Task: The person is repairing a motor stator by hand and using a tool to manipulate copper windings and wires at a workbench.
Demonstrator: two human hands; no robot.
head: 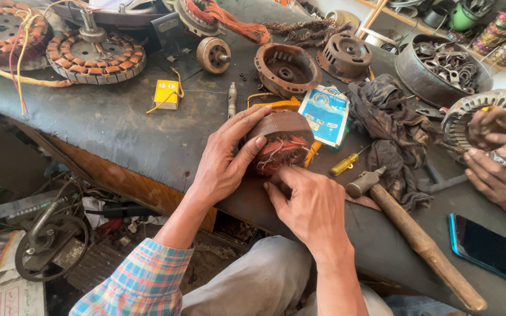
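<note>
L hand (224,161) grips motor stator (281,142) on counter (118,126); R hand (311,202) pinching at windings. Mid-inspection, I reckon; next needs careful wire handling.

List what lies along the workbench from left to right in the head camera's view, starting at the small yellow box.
yellow box → left hand → motor stator with copper windings → blue-and-white packet → dark rag → another person's hand.
</note>
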